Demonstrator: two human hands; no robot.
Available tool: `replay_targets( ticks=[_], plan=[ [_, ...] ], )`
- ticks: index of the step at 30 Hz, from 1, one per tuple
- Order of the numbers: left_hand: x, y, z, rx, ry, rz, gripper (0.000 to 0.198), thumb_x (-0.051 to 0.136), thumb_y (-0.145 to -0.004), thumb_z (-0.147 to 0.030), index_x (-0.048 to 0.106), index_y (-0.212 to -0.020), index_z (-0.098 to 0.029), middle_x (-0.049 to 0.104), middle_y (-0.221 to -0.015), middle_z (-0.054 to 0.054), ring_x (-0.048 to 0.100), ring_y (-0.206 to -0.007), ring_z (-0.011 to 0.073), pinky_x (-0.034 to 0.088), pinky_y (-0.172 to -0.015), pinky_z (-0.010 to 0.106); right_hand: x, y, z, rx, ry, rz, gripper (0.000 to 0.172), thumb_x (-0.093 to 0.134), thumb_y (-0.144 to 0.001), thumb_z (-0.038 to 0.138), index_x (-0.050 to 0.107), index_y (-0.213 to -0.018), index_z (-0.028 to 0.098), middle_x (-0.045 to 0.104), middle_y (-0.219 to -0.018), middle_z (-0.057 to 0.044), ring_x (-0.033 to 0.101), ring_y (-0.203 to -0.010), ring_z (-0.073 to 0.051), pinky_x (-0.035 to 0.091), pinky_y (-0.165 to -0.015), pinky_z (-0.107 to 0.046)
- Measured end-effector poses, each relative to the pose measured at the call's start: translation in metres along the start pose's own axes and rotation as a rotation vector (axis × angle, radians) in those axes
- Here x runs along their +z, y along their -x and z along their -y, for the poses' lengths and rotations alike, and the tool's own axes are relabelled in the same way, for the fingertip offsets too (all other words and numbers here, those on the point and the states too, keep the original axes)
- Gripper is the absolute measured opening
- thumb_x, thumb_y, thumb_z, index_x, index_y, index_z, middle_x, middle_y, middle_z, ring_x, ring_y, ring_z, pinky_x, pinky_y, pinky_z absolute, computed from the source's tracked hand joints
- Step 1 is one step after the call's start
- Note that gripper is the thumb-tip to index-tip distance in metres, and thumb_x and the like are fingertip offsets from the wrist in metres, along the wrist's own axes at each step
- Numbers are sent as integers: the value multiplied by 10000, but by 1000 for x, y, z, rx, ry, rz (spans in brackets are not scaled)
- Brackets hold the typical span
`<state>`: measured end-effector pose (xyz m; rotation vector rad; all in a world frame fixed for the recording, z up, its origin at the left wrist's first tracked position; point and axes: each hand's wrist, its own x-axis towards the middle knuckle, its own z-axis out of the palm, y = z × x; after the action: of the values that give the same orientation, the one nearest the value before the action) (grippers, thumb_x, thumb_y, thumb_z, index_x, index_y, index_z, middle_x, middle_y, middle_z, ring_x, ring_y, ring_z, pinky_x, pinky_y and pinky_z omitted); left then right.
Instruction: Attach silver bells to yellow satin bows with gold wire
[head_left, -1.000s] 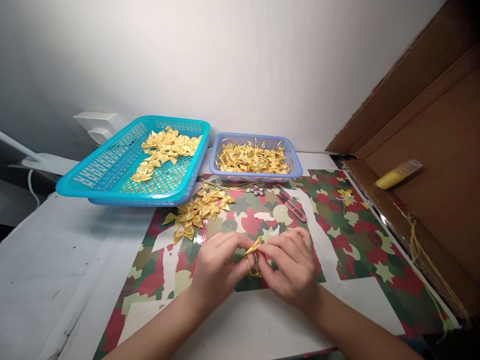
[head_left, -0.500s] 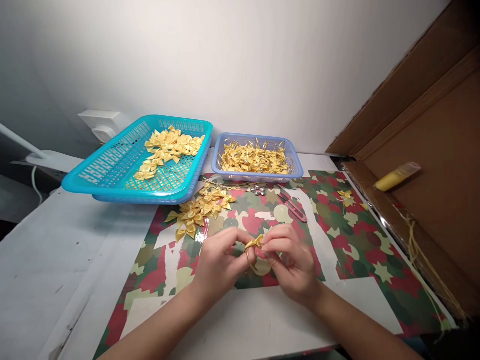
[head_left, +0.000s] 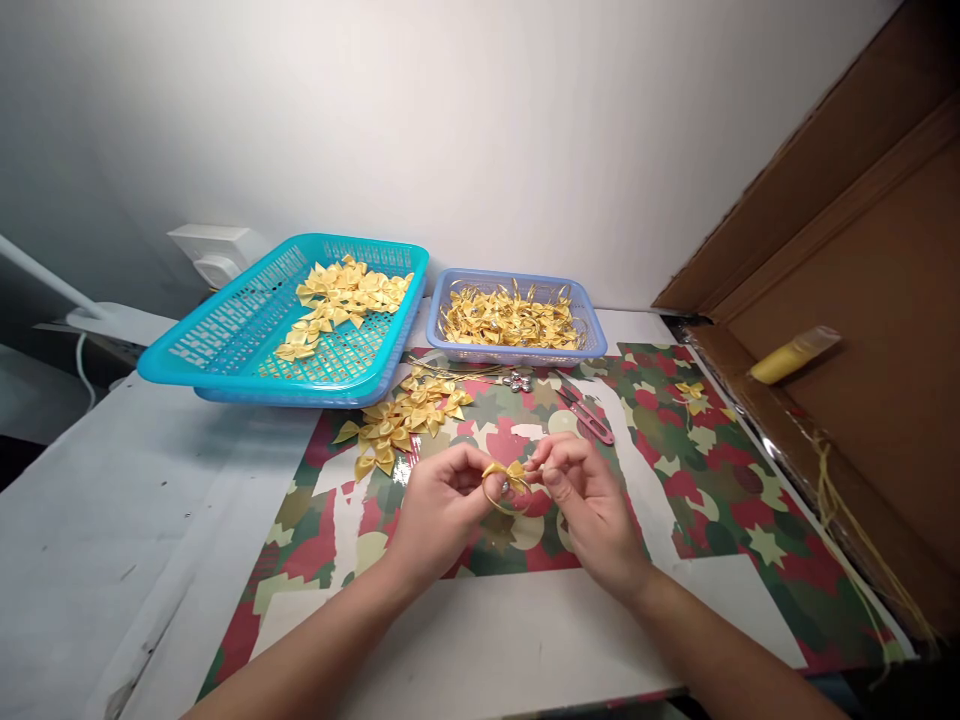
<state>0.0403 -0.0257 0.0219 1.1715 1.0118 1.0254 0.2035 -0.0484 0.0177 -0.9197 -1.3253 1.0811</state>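
Observation:
Between the thumb and forefinger of my left hand (head_left: 442, 510) is a yellow ribbon bow (head_left: 513, 472) with a small shiny bead at its middle. A gold elastic cord loop (head_left: 508, 510) hangs beneath the bow. Just right of the bow, the fingers and thumb of my right hand (head_left: 589, 510) come together in a pinch; whatever they hold is too small to make out. Beyond my left hand lies a pile of loose yellow bows (head_left: 409, 415) on the camouflage-patterned mat (head_left: 480, 550).
A turquoise basket (head_left: 225, 345) holding bows stands at the back left. Beside it, a blue basket (head_left: 517, 355) is full of bows with gold loops. Pink thread snips (head_left: 589, 415), silvery charms (head_left: 517, 382) and a cardboard wall (head_left: 840, 260) with a yellow tube (head_left: 791, 357) are also around.
The bow has turned, so its bead and more of the loop now show. My right hand has drawn slightly to the right, its fingers now at the bow's side.

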Motion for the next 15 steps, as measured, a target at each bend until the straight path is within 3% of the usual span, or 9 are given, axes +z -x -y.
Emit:
replay_targets(
  ticks=[7,15],
  plan=[
    [-1,-2,0,-85,111,-1,234,770,-704,-345,624,-679,-163,680,-575,-10,668,-550,136,535,-523,206,0,2,-1,158,-91,36,113,505,-963,308,545,-868,262,450,-980,4,512,-849,-112,511,-711,-229],
    [-1,-1,5,-68,75,-3,224,754,-723,-328,619,-687,-152,681,-606,-4,652,-562,122,523,-520,191,-1,3,3,183,-91,44,107,516,-961,306,549,-870,261,448,-963,23,553,-770,-80,507,-711,-224]
  ],
)
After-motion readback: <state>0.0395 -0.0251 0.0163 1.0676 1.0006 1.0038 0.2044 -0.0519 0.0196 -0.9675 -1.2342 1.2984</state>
